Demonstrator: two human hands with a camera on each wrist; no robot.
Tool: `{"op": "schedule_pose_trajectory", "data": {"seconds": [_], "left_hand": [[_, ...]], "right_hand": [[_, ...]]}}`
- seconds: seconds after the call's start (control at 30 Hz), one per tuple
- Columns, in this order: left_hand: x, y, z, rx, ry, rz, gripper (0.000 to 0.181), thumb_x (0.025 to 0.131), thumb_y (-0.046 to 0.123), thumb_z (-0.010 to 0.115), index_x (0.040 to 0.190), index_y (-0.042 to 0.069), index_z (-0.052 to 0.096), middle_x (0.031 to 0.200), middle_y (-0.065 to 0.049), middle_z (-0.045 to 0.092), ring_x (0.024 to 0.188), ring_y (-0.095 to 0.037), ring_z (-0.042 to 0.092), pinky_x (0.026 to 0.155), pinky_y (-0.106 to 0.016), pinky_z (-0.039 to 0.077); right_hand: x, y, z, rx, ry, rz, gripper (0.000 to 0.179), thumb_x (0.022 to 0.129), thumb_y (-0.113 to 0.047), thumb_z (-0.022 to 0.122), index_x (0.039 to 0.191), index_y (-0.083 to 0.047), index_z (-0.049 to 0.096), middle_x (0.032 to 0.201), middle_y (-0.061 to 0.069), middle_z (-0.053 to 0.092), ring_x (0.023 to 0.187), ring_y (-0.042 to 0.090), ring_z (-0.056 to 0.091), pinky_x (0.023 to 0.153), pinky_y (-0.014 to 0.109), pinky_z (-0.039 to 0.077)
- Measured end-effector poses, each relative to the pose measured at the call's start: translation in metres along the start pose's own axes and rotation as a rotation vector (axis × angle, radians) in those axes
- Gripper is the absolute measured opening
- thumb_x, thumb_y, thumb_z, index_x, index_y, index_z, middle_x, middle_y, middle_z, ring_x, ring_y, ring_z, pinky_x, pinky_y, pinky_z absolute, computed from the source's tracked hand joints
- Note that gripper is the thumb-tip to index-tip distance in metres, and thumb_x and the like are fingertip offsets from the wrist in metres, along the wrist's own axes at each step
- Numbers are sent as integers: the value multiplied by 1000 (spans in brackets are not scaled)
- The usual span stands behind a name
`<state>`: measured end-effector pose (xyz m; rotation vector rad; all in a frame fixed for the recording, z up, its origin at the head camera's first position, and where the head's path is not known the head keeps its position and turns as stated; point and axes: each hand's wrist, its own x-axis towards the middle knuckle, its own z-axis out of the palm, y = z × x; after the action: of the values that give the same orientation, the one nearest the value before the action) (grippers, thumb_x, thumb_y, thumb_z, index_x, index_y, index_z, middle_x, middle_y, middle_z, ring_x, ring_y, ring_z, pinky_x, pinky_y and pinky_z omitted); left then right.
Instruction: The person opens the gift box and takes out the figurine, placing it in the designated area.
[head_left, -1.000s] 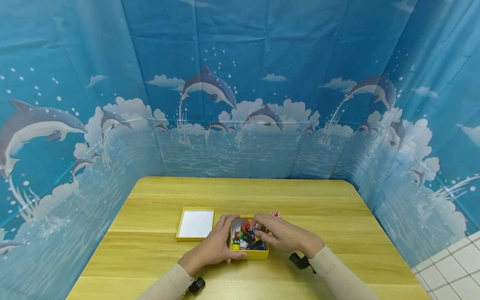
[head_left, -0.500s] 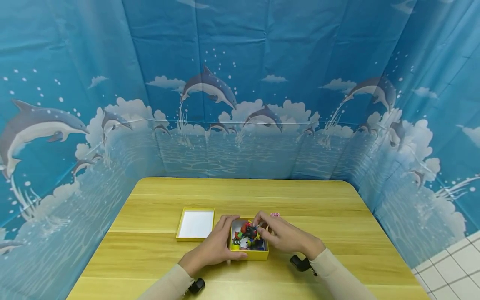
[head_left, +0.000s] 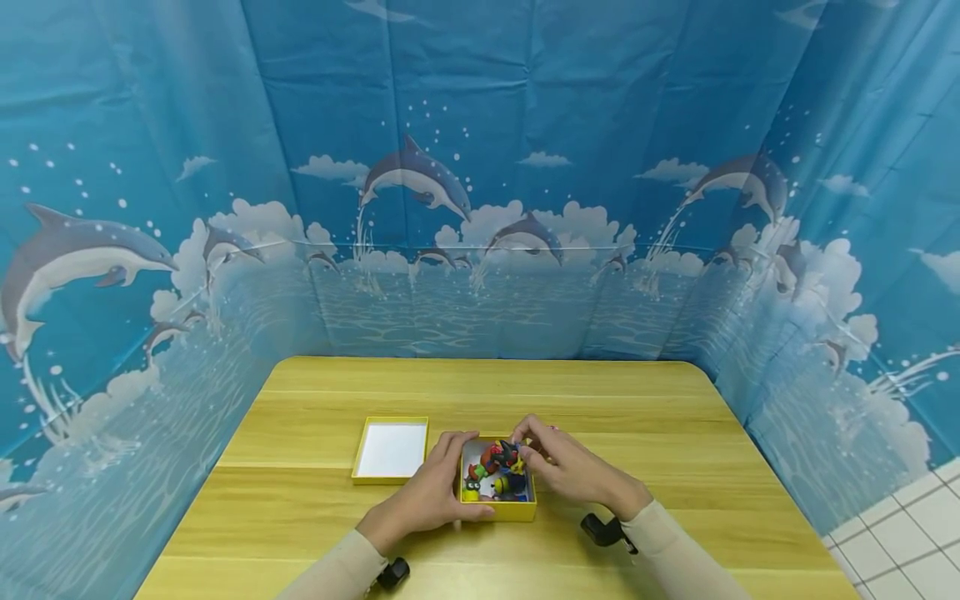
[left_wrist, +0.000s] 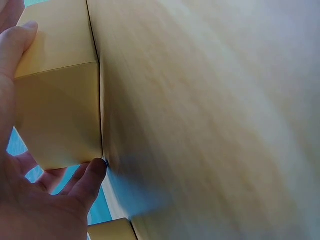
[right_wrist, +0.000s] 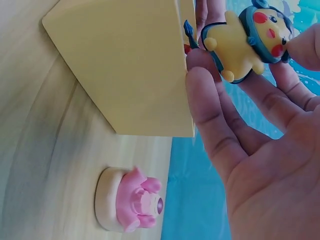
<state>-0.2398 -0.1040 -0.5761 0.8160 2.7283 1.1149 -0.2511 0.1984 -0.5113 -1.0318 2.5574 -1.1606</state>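
A small yellow box stands on the table, with several colourful toy figurines heaped inside. My left hand grips its left side, thumb along the front wall and fingers at the back corner. In the left wrist view, that hand wraps the box's plain yellow walls. My right hand is over the box's right rim. Between its thumb and fingers, the right wrist view shows a yellow figurine with red cheeks and a dark blue hood, close beside the box's opening.
Left of the box lies its lid, white inside facing up, with a yellow rim. A pink figurine on a pale base stands on the table just behind the box's right side. A dolphin-printed curtain encloses the table.
My right hand has drawn the dark-hooded figurine up from the heap, slightly back and right, uncovering others below. It now hides most of the pink figurine in the head view. The left hand holds still.
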Motion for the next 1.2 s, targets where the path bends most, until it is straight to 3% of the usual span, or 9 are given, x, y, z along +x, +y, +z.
{"op": "schedule_pose_trajectory", "data": {"seconds": [0.23,0.37,0.53,0.7,0.87,1.2], "left_hand": [[-1,0,-1,-3,-6,-2,125,91,76,91,183,19,30,175,-11,44,146,-27,62,121,-57,58],[-1,1,-1,-10,-8,-2,125,91,75,92,183,19,30,175,-11,44,146,-26,61,121,-56,58],[0,1,-1,-9,-7,-6,125,91,75,92,184,19,30,174,-11,44,143,-24,62,120,-54,59],[0,1,-1,-12,-11,-4,125,91,75,92,184,19,29,175,-12,44,145,-26,62,120,-56,59],[0,1,-1,-15,-9,-4,125,91,75,92,184,19,30,175,-12,44,148,-29,62,122,-58,58],[-1,0,0,-11,-2,-8,125,91,75,92,183,20,30,175,-11,44,148,-28,62,121,-58,58]], "right_hand": [[-2,3,0,58,23,14,17,128,-29,50,135,-18,60,105,11,75,84,31,70,74,30,55],[-2,4,2,90,35,29,17,128,-28,49,134,-16,59,103,13,73,87,37,69,77,32,57],[-3,4,2,157,58,44,22,129,-27,47,137,-10,59,110,13,72,96,37,74,88,42,65],[-3,5,1,161,90,59,30,128,-25,48,146,-7,65,122,13,74,97,26,76,91,42,68],[-3,5,-1,218,73,86,39,129,-27,47,153,-5,67,136,19,73,106,20,77,97,48,69],[-4,6,-2,430,56,135,47,129,-26,45,160,6,57,146,30,61,115,38,79,104,51,69]]}}
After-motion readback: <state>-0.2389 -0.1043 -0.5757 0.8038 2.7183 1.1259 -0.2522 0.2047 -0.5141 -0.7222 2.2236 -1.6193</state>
